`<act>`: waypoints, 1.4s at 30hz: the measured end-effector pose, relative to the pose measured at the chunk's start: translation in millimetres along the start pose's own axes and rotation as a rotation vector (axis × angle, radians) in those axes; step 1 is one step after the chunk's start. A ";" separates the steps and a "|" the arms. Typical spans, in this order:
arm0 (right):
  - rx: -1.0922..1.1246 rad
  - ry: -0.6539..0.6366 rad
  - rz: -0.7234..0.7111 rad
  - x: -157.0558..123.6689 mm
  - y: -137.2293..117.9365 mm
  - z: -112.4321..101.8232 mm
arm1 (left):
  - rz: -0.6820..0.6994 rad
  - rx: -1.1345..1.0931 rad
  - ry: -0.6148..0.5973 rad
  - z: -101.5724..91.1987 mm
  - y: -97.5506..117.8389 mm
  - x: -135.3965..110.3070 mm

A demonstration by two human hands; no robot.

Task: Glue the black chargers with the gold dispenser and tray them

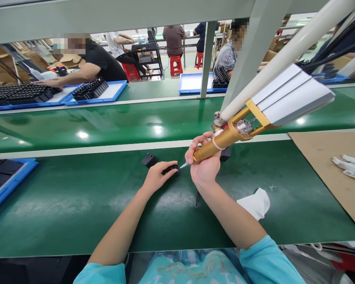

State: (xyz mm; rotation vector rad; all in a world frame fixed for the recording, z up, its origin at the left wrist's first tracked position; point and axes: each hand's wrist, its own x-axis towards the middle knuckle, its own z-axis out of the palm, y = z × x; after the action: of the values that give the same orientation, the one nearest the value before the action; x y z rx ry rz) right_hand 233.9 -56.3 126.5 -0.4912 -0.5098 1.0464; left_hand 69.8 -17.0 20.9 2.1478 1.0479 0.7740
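My left hand point(156, 176) is closed on a small black plastic casing point(170, 169) just above the green bench, gripping it between thumb and fingers. In my right hand point(205, 167) is a gold-coloured glue dispensing gun point(214, 146), fingers wrapped round its front end. Its pale blue nozzle tip point(183, 165) points left, close to the casing's edge; whether they touch I cannot tell. Behind my left hand lies a black plug adapter point(149, 159) with metal prongs. Another dark block point(225, 154) is partly hidden behind my right wrist.
A white pole point(284, 59) and a white finned block point(292, 94) rise from the gun to the upper right. White cloth point(256, 203) lies by my right forearm. A blue tray point(13, 189) stands left, cardboard point(322, 165) right. Co-workers sit beyond the green belt point(121, 122).
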 end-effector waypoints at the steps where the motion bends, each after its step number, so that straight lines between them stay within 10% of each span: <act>1: -0.001 0.002 -0.001 0.2 -0.1 0.0 | 0.045 0.052 0.028 1.3 1.1 -1.8; 21: 0.018 0.014 -0.008 0.5 -0.3 -2.0 | 0.280 0.654 0.061 26.5 -1.0 -4.1; 30: 0.030 0.031 -0.007 5.8 -0.5 -3.5 | 0.166 0.923 0.355 -10.2 -20.7 -0.3; 42: 0.094 -0.015 0.052 -6.9 4.1 4.5 | 0.169 0.648 0.420 -2.8 -15.1 12.9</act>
State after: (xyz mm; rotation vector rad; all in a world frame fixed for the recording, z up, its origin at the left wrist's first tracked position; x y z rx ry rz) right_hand 225.6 -60.2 126.4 -0.4152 -0.4611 1.1191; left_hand 67.4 1.8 14.5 2.7115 1.5026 1.1128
